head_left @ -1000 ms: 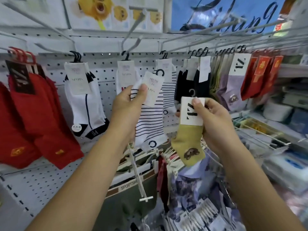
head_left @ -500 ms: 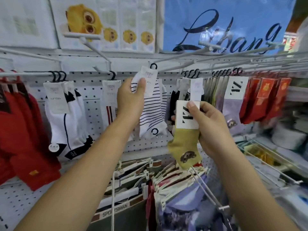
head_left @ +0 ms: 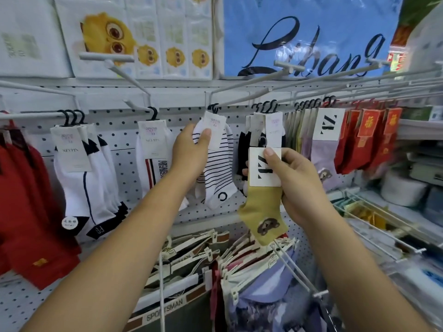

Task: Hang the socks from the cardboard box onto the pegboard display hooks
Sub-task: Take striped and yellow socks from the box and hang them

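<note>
My left hand (head_left: 190, 149) grips a white sock with thin black stripes (head_left: 219, 168) near its paper label. The sock's black hanger (head_left: 213, 108) sits on a white pegboard hook (head_left: 242, 91) that juts toward me. My right hand (head_left: 294, 178) pinches the white card label of a mustard-yellow sock with a bear patch (head_left: 262, 212), held in front of the pegboard (head_left: 124, 149), below the row of hooks. The cardboard box is out of view.
More socks hang along the row: red ones (head_left: 28, 200) at far left, white ones (head_left: 81, 178), lilac ones (head_left: 321, 154), red packs (head_left: 369, 140) at right. Long bare hooks (head_left: 347, 82) stick out above. Underwear packs (head_left: 182, 283) hang on lower hooks; wire baskets (head_left: 374, 226) at right.
My left hand lifted the striped sock up to the hook, and its hanger now sits on the hook. My right hand rose a little with the yellow sock.
</note>
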Demonstrator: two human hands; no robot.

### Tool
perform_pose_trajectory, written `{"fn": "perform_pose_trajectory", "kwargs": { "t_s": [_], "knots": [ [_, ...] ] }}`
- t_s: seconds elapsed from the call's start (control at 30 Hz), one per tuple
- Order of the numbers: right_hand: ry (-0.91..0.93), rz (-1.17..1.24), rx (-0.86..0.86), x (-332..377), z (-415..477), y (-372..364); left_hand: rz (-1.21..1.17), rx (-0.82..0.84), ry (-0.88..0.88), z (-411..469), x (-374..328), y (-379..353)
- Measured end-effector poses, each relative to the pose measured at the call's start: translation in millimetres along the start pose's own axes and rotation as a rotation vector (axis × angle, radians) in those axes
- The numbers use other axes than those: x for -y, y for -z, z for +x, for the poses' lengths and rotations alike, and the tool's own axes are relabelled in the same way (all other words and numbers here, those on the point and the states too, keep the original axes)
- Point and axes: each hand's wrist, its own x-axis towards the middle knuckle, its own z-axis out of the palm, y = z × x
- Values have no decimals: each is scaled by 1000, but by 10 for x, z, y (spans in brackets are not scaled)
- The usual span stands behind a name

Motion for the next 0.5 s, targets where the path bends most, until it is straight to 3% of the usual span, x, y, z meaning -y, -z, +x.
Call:
{"fn": "perform_pose_trajectory", "kwargs": {
  "t_s": [0.17, 0.37, 0.43, 0.5],
  "knots": [
    [13, -19, -73, -4, -126, 34, 43, 106, 82, -79, 108, -6],
    [16, -54, -142, -32, -370, 71, 49, -118, 64, -639, 154, 76],
    [16, -46, -156, -38, -476, 75, -64, 9, 13, -903, 79, 86],
    [10, -32, -178, -34, -589, 82, -141, 325, 11, -1134, -25, 63]
  ]
}}
